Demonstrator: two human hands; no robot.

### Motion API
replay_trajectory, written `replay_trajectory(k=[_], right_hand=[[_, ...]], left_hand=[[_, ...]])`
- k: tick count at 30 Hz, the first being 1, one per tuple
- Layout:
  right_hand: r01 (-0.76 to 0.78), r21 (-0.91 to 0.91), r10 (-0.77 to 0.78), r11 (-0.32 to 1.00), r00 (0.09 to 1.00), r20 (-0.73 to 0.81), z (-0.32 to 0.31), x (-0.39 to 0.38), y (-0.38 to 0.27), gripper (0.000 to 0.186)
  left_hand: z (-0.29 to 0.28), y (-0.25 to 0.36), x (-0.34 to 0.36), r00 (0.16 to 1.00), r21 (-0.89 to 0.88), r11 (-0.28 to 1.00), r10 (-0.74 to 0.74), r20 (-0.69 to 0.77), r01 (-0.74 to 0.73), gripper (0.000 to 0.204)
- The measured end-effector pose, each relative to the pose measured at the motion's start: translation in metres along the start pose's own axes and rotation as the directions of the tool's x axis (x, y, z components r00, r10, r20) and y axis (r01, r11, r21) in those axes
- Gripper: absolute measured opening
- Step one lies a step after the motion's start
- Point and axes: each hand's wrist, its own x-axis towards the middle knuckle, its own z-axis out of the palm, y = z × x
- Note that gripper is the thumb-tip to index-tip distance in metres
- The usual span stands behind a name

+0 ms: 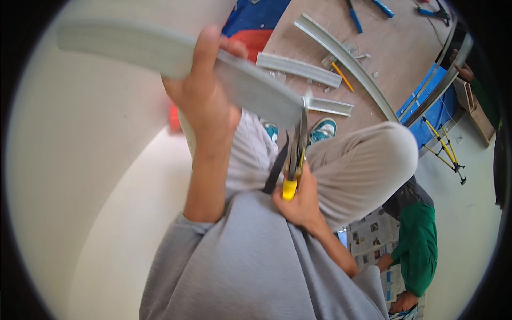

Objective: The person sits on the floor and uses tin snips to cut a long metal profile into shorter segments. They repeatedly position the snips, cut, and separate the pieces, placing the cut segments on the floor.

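Note:
My left hand (pixel 200 101) is wrapped around a long grey metal channel (pixel 261 88), blurred, which slants across the view from upper left down toward the middle. In my right hand (pixel 303 201) is a pair of tin snips (pixel 295 154) with yellow on the handles. The snips point upward, their blades at the channel's lower right end. Whether the blades grip the metal, I cannot tell. A dark strap (pixel 277 168) hangs beside the snips.
On the board lie a long channel (pixel 346 61), short channel offcuts (pixel 298 69), a yellow-orange pencil (pixel 342 76) and blue-handled tools (pixel 354 18). Metal scraps surround them. A yellow tripod (pixel 445 144) stands right. A green-sleeved person (pixel 418 240) crouches lower right; another person's hand (pixel 463 70) touches a rail.

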Motion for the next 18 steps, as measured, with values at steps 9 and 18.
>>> replay_trajectory(k=[9,18], right_hand=[[0.209,-0.358,-0.31,0.91,0.916,-0.253,-0.025,-0.143,-0.086,0.07],[0.267,-0.477,-0.462,0.838,0.812,-0.358,-0.036,-0.316,-0.212,0.086]], left_hand=[[0.035,0.168,-0.05,0.969,-0.398,0.902,-0.079,0.235,0.17,0.046],[0.093,0.383,-0.101,0.926,-0.451,0.863,-0.048,0.375,0.227,0.042]])
